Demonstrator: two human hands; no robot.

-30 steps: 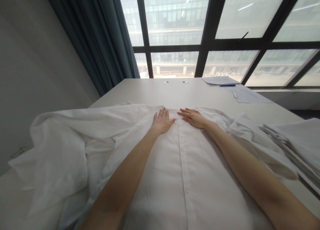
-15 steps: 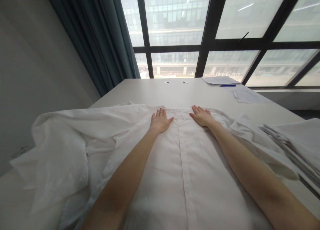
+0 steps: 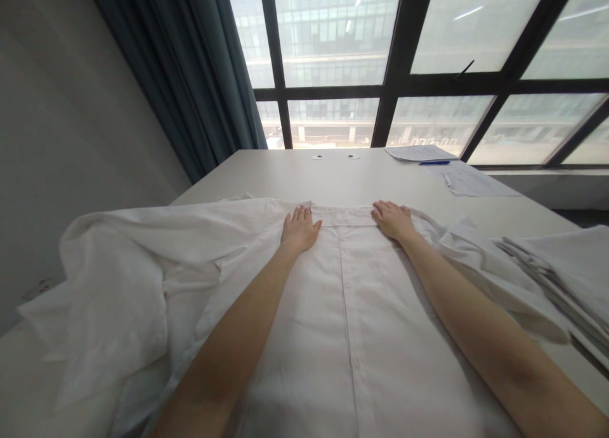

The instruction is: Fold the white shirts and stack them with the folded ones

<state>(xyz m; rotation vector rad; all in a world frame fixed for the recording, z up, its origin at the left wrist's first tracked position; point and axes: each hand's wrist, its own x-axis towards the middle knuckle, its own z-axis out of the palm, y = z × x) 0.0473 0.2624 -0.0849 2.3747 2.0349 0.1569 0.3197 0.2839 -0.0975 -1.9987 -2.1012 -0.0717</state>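
Note:
A white shirt [image 3: 318,311] lies spread on the table, its buttoned front facing up and its collar end toward the window. One sleeve is bunched at the left, the other at the right. My left hand [image 3: 301,228] rests flat on the shirt, left of the button line near the collar, fingers apart. On the other side of the collar, my right hand [image 3: 392,220] lies on the fabric with its fingers stretched out. Neither hand grips anything.
Beyond the shirt, the white table [image 3: 285,174] reaches to the window. Papers [image 3: 480,181] and a blue pen [image 3: 434,163] lie at its far right. Folded white cloth [image 3: 571,254] is stacked at the right. A dark curtain [image 3: 190,63] hangs at the left.
My hands have slid slightly apart along the top of the shirt, the left one leftward and the right one rightward. The shirt has hardly moved.

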